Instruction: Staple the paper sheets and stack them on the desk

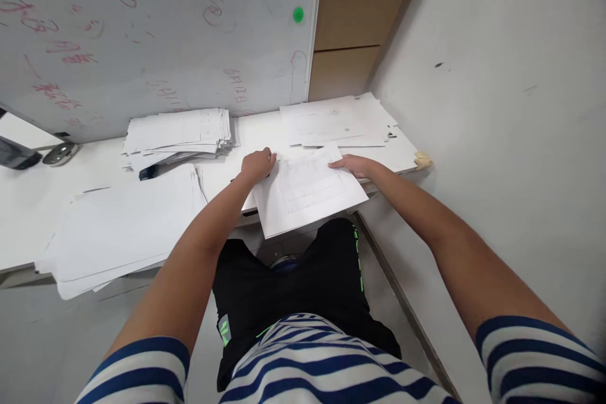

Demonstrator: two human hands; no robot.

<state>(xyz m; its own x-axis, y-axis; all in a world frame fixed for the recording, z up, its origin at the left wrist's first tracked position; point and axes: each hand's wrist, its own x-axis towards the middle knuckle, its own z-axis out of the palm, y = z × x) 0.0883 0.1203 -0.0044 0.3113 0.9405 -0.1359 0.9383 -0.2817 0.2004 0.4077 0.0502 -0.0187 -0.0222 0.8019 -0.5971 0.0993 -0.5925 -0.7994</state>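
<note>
A stack of printed paper sheets (312,192) with a fine-lined table on top overhangs the front edge of the white desk (227,167). My right hand (355,165) grips its right edge, thumb on top and fingers partly hidden below. At the upper left corner of the sheets, my left hand (258,165) is closed, fingers curled inward. Small dark bits show beside its fingers, but what it holds is too hidden to make out. Behind the sheets lies another spread of white papers (334,120).
A thick paper pile (177,132) stands at the back left, with a wider pile (127,227) overhanging the desk front. A whiteboard (189,31) with red writing rises behind. Cardboard boxes (350,6) and a wall (497,107) bound the right. A round metal dish (60,153) sits far left.
</note>
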